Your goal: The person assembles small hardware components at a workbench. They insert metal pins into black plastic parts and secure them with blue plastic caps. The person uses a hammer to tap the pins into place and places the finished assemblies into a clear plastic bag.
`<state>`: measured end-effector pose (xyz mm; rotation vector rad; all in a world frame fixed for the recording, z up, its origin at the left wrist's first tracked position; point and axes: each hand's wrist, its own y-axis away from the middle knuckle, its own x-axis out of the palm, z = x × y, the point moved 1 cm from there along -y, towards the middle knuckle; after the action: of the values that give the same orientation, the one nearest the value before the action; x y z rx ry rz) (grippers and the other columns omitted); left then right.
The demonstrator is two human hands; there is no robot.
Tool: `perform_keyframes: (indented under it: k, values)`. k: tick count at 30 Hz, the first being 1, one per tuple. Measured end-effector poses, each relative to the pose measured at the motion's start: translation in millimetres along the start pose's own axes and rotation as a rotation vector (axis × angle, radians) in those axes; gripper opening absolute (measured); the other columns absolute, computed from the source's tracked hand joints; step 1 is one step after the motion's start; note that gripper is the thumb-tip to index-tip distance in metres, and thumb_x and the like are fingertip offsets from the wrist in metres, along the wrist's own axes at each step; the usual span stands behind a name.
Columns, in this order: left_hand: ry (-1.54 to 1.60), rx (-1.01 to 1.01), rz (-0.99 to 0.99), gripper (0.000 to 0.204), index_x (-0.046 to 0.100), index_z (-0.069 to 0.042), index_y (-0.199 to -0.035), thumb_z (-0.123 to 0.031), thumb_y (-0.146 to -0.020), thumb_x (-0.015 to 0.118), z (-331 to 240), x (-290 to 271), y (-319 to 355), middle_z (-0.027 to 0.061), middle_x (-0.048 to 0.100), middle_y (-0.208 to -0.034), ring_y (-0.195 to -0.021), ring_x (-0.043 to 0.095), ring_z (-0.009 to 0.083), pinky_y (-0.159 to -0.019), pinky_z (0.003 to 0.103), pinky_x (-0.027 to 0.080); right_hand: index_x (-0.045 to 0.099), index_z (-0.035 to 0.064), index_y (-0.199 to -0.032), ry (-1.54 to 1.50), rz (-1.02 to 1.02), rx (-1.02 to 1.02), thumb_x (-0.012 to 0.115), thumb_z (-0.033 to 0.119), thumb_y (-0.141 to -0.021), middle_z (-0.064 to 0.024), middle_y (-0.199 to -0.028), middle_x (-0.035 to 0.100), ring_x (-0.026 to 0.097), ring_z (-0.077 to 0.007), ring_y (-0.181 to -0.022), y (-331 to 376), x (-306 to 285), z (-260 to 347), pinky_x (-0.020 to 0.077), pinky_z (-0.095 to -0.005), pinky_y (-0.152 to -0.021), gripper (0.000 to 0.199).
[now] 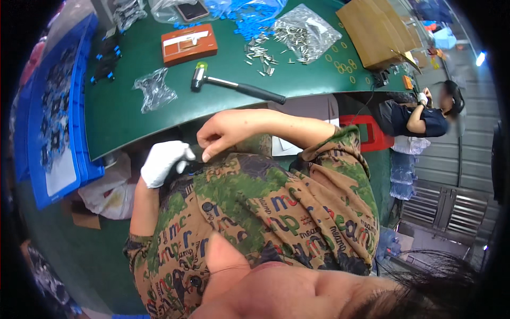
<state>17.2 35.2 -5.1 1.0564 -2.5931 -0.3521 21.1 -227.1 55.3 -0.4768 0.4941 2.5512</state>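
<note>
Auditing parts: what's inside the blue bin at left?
The blue bin holds black-and-blue parts and what looks like a white sheet; whatever lies beneath them is covered.

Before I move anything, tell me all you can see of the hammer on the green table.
The hammer lies flat on the green table, its head to the left and its long black grip slanting right toward the near edge. The head has a yellow-green face at its far end and a dark one at its near end. A bright, metal-looking shaft joins head and grip. Only the table appears to touch it.
</note>
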Motion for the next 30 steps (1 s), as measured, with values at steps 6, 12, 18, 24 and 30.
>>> perform_keyframes:
  k: [6, 12, 18, 24, 30]
  values:
    - [0.493, 0.278, 0.054, 0.053, 0.058, 0.009, -0.130, -0.024, -0.091, 0.070, 0.0, -29.6, 5.9, 0.0205, 0.071, -0.109, -0.096, 0.070, 0.0281, -0.100, 0.041, 0.051, 0.073, 0.0135, -0.109, 0.774, -0.745, 0.345, 0.065, 0.029, -0.096, -0.0114, -0.102, 0.072, 0.070, -0.0338, -0.095, 82.1, -73.2, -58.7, 0.0549, -0.0458, -0.080, 0.022]
    - [0.095, 0.164, 0.073, 0.059, 0.060, 0.008, -0.133, -0.023, -0.086, 0.077, 8.3, -50.8, 18.0, 0.0168, 0.072, -0.104, -0.094, 0.069, 0.0247, -0.091, 0.038, 0.052, 0.074, 0.0178, -0.111, 0.916, -0.660, 0.507, 0.064, 0.028, -0.096, -0.0044, -0.102, 0.068, 0.068, -0.0256, -0.100, 113.5, -75.1, -79.5, 0.0478, -0.0439, -0.082, 0.020]
    - [0.208, 0.292, 0.060, 0.065, 0.056, 0.006, -0.139, -0.037, -0.093, 0.071, 6.3, -75.2, 45.5, 0.0169, 0.074, -0.106, -0.098, 0.072, 0.0276, -0.095, 0.039, 0.052, 0.074, 0.0180, -0.109, 0.949, -0.686, 0.446, 0.068, 0.028, -0.094, -0.0020, -0.100, 0.067, 0.067, -0.0224, -0.100, 115.3, -74.7, -82.4, 0.0442, -0.0419, -0.084, 0.019]
    - [0.426, 0.315, -0.034, 0.073, 0.047, 0.001, -0.147, -0.010, -0.083, 0.082, 54.1, -108.2, 53.0, 0.0178, 0.071, -0.112, -0.099, 0.070, 0.0264, -0.104, 0.044, 0.050, 0.073, 0.0140, -0.105, 0.898, -0.721, 0.282, 0.069, 0.020, -0.091, -0.0054, -0.096, 0.065, 0.065, -0.0278, -0.097, 116.2, -80.1, -95.0, 0.0513, -0.0427, -0.081, 0.016]
    - [0.460, 0.322, -0.049, 0.087, 0.033, -0.003, -0.156, -0.006, -0.083, 0.081, 52.7, -113.1, 49.9, 0.0234, 0.068, -0.121, -0.108, 0.070, 0.0331, -0.108, 0.052, 0.050, 0.072, 0.0111, -0.106, 0.964, -0.699, 0.159, 0.068, 0.011, -0.089, -0.0086, -0.095, 0.063, 0.064, -0.0300, -0.096, 119.0, -82.8, -86.0, 0.0535, -0.0418, -0.083, 0.017]
